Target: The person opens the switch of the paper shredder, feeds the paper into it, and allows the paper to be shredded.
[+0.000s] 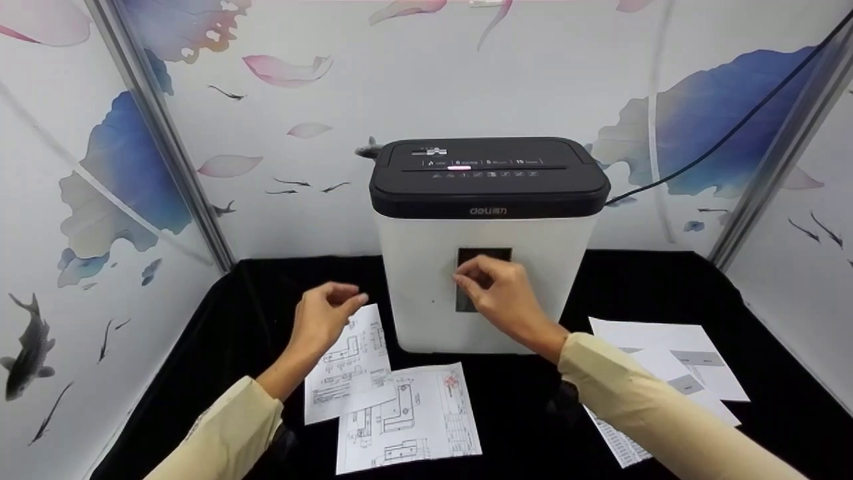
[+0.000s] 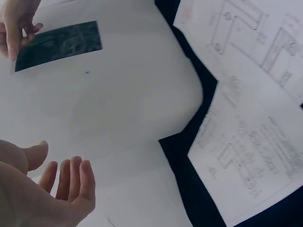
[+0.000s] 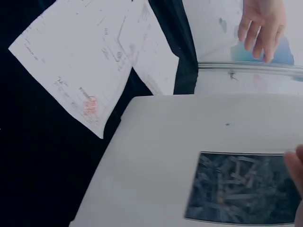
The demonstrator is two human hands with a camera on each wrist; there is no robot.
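A white paper shredder (image 1: 426, 287) with a black top (image 1: 486, 197) stands upright in the middle. My right hand (image 1: 503, 293) is in front of its dark window (image 1: 484, 253), fingers loosely bent and nothing held. Paper shreds (image 3: 241, 184) show behind that window in the right wrist view. To the left of the shredder, my left hand (image 1: 324, 317) hangs above printed sheets, its fingers gently bent and apart from the thumb. One sheet with line drawings (image 1: 340, 380) lies partly under another drawing sheet (image 1: 426, 427) with a red stamp.
Several overlapping sheets (image 1: 706, 360) with grey bands and printed text lie at the right, partly hidden by my right sleeve (image 1: 626, 380). Black cloth (image 1: 266, 313) covers the table. A black cord (image 1: 726, 133) runs from the shredder up to the right. Painted panels (image 1: 300, 220) enclose the table.
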